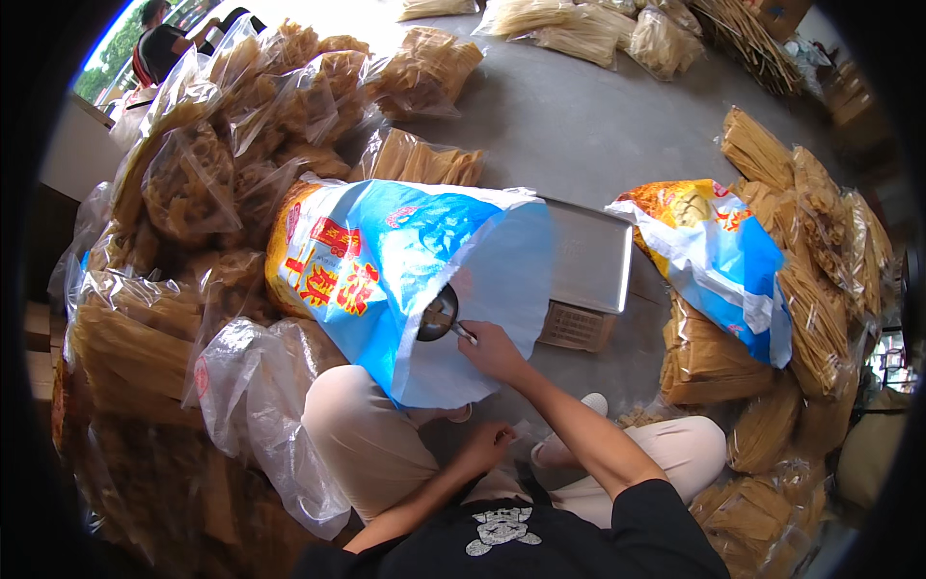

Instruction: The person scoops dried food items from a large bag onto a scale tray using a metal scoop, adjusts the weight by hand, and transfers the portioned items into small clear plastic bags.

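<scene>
My right hand grips the handle of a metal scoop, whose round bowl sits inside the mouth of a large printed woven sack. Brown pieces show in the bowl. The sack lies tilted, its open end towards me, its lining pale blue and white. Lower down, between my knees, my left hand pinches a small clear plastic bag, partly blurred. Beyond the sack's mouth stands a weighing scale with a flat metal pan and a brown keypad panel.
Clear bags of dried brown food are heaped at the left. Another printed sack lies on bundled dried sticks at the right. Pale noodle-like bundles lie on the grey floor. A person sits at the far left.
</scene>
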Action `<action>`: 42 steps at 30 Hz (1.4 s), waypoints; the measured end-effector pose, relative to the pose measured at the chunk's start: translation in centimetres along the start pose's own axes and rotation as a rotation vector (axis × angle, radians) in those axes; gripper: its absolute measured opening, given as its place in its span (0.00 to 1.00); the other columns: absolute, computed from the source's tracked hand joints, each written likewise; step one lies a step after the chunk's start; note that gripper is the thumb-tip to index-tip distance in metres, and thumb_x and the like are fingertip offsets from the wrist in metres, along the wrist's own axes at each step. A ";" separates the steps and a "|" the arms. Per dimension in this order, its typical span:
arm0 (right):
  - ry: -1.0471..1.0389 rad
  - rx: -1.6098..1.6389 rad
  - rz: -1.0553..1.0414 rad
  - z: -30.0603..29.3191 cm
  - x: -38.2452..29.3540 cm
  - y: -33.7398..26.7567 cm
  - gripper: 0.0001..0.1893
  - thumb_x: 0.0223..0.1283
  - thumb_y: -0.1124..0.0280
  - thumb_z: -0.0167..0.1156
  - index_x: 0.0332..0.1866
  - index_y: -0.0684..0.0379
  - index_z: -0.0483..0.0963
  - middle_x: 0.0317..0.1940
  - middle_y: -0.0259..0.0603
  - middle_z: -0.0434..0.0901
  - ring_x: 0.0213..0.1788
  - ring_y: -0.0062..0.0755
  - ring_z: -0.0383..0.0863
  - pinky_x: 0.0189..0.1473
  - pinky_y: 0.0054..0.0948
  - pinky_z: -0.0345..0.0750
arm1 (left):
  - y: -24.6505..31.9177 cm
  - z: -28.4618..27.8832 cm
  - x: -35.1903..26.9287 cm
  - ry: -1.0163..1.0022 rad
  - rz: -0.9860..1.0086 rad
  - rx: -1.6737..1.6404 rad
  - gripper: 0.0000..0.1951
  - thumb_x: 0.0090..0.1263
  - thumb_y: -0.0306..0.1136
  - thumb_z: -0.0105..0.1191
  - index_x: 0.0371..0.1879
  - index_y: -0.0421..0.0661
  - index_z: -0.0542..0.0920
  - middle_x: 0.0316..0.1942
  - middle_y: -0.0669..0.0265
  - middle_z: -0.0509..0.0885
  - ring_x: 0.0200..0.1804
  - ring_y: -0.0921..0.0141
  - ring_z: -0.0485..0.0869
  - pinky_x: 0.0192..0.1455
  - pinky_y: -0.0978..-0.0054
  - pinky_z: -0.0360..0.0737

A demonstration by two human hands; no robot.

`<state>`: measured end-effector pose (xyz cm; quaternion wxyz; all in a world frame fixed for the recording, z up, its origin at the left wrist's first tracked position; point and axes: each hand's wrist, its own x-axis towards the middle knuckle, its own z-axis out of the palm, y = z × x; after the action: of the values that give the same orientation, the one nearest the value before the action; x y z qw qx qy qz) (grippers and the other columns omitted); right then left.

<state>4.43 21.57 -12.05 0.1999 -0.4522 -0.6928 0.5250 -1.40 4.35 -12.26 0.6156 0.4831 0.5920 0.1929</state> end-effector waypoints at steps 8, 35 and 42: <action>0.156 -0.060 -0.033 -4.3 -7.1 1.0 0.15 0.54 0.66 0.56 0.44 0.62 0.77 0.31 0.59 0.79 0.37 0.60 0.79 0.39 0.42 0.75 | -2.9 1.2 0.7 0.232 0.132 0.039 0.07 0.66 0.28 0.50 0.35 0.38 0.78 0.27 0.52 0.82 0.32 0.56 0.82 0.36 0.63 0.76; 0.275 0.092 0.203 -12.5 -30.7 -5.9 0.13 0.61 0.73 0.56 0.48 0.70 0.75 0.24 0.36 0.74 0.28 0.18 0.68 0.31 0.23 0.70 | 6.3 -0.9 -1.6 0.308 0.183 -0.145 0.06 0.73 0.28 0.47 0.39 0.38 0.75 0.15 0.61 0.80 0.14 0.71 0.80 0.15 0.74 0.76; 0.274 0.009 0.387 -12.0 -38.3 -3.7 0.17 0.60 0.71 0.59 0.52 0.68 0.74 0.22 0.41 0.73 0.27 0.18 0.68 0.30 0.24 0.70 | 7.9 -0.1 -0.5 0.381 0.206 -0.024 0.06 0.73 0.29 0.48 0.39 0.39 0.74 0.12 0.63 0.78 0.13 0.72 0.79 0.14 0.75 0.74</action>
<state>31.52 -4.05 3.31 0.1897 -0.6428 -0.5571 0.4903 1.04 7.63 -5.47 0.4751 0.4886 0.6429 0.3496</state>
